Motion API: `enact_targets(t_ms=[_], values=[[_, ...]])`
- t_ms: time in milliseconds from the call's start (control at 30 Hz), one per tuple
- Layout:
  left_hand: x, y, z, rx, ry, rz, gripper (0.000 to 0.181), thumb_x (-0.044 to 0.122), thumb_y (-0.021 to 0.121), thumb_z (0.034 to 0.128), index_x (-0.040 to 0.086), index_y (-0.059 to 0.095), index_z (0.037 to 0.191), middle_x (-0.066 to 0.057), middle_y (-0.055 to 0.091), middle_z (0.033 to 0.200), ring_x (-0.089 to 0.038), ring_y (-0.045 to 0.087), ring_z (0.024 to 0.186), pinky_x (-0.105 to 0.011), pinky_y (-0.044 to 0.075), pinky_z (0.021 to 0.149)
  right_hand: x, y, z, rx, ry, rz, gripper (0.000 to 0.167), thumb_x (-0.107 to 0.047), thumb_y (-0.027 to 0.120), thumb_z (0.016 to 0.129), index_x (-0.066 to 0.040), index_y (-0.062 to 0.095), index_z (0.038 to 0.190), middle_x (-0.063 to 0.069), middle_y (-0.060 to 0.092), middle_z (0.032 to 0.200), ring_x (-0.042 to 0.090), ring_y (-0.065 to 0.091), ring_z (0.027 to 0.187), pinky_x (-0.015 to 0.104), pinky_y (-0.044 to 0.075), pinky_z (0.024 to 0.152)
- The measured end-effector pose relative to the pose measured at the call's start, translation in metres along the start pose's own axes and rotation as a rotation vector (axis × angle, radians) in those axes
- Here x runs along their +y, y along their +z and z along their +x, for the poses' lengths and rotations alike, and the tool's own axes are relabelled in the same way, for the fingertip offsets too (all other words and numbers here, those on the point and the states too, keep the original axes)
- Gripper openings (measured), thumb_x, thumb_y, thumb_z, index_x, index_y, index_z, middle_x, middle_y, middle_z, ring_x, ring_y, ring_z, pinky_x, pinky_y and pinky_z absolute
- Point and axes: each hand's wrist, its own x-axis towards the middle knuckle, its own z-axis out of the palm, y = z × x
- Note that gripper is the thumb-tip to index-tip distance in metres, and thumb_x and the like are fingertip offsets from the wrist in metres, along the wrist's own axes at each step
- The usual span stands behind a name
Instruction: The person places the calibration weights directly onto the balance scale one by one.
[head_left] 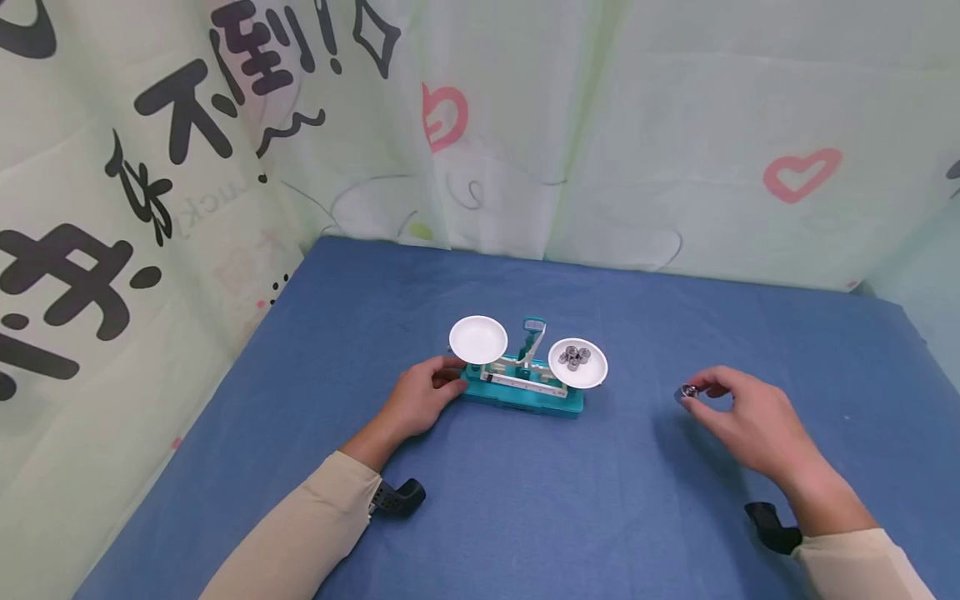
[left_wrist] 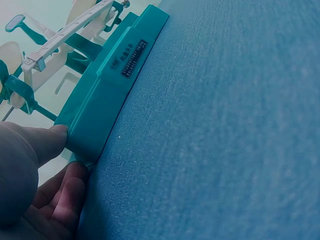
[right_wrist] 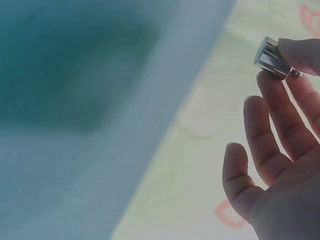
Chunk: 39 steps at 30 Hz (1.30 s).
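A teal pan balance (head_left: pixel 525 398) stands on the blue cloth, with a white pan at either side. Several small metal weights (head_left: pixel 573 358) sit in its right pan (head_left: pixel 592 375), while nothing lies in the left pan (head_left: pixel 478 339). My left hand (head_left: pixel 420 397) grips the left end of the base. In the left wrist view its thumb (left_wrist: pixel 50 142) presses the base and the other fingers curl at the corner. Off to the right, my right hand (head_left: pixel 757 421) pinches a shiny cylindrical weight (right_wrist: pixel 272 57) between thumb and fingertips, held above the cloth.
The blue cloth (head_left: pixel 525 517) covers the table. Pale printed curtains (head_left: pixel 637 125) hang along its back and left edges. Black wrist mounts (head_left: pixel 401 498) stick out below both hands.
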Motion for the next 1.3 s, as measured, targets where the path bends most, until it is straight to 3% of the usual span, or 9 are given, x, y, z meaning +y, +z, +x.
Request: enact_targets(t_ms=[233, 600, 900, 1300], values=[[-0.001, -0.001, -0.001, -0.002, -0.003, 0.002, 0.031, 0.018, 0.066, 0.0988, 0.008, 0.065, 0.128, -0.011, 0.068, 0.118, -0.024, 0.065, 0.104, -0.044, 0.051, 0.090, -0.047, -0.010, 0.020, 0.077, -0.154, 0.080, 0.017, -0.010, 0.077, 0.088, -0.005, 0.069, 0.102, 0.012, 0.068, 0.098, 0.035, 0.059, 0.098, 0.060, 0.043, 0.086], [-0.001, -0.002, -0.001, 0.000, 0.004, -0.005, 0.030, 0.017, 0.066, 0.0988, 0.009, 0.065, 0.128, -0.010, 0.068, 0.117, -0.024, 0.066, 0.104, -0.043, 0.051, 0.090, -0.118, -0.017, 0.059, -0.058, -0.306, 0.172, 0.018, -0.014, 0.073, 0.092, -0.007, 0.071, 0.109, 0.009, 0.066, 0.107, 0.029, 0.057, 0.104, 0.051, 0.047, 0.086], [-0.001, -0.001, 0.000, -0.002, 0.017, 0.002, 0.030, 0.018, 0.066, 0.0987, 0.009, 0.066, 0.128, -0.010, 0.069, 0.116, -0.023, 0.066, 0.103, -0.043, 0.051, 0.090, -0.156, -0.004, 0.092, -0.217, -0.315, 0.308, 0.015, -0.018, 0.069, 0.095, -0.010, 0.068, 0.107, 0.003, 0.066, 0.104, 0.024, 0.055, 0.106, 0.049, 0.041, 0.098], [0.000, -0.002, 0.001, -0.016, 0.001, -0.015, 0.031, 0.020, 0.066, 0.0990, 0.010, 0.065, 0.129, -0.010, 0.069, 0.117, -0.024, 0.066, 0.105, -0.044, 0.051, 0.090, -0.188, 0.019, 0.112, -0.359, -0.333, 0.173, 0.017, -0.023, 0.072, 0.094, -0.011, 0.069, 0.106, 0.004, 0.066, 0.105, 0.024, 0.058, 0.102, 0.040, 0.050, 0.085]])
